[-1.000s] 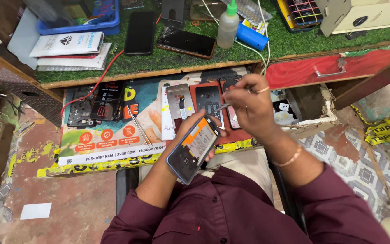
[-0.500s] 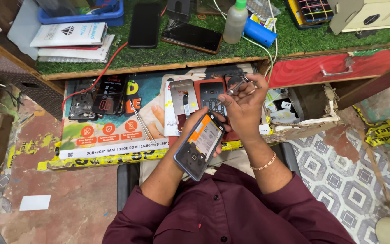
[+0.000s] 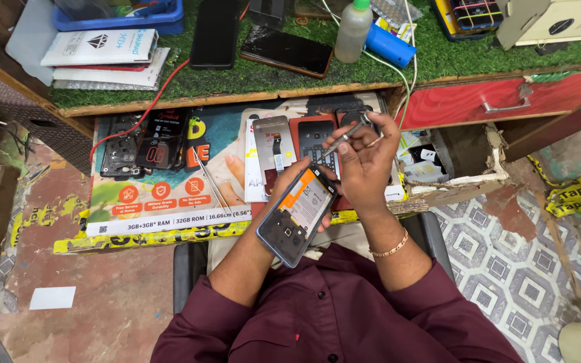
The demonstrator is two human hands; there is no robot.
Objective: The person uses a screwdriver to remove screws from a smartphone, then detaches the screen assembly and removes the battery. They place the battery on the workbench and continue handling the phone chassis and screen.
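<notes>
At the centre of the frame a person in a maroon shirt cradles an opened smartphone (image 3: 297, 215), back cover off and battery exposed, in the left hand (image 3: 289, 195), whose fingers wrap under and along the long edges; the right hand (image 3: 364, 161) is closed in a pinch on slim metal tweezers (image 3: 344, 138), held just above the phone's upper end. With its insides bare, the phone appears light and stiff but fragile, probably best held by its frame edges rather than the battery or circuit board. Below the hands a printed poster (image 3: 169, 195) lies flat, carrying phone back covers (image 3: 274, 151) and bare phone frames (image 3: 144, 142). Across the upper part of the frame runs the surface (image 3: 237, 79), covered in green artificial turf, with dark phones (image 3: 289, 51), a plastic bottle (image 3: 353, 30), a blue tray (image 3: 159, 19) and a red cable (image 3: 163, 87). A red drawer (image 3: 499, 101) shows at upper right, patterned floor tiles (image 3: 499, 249) at lower right.
</notes>
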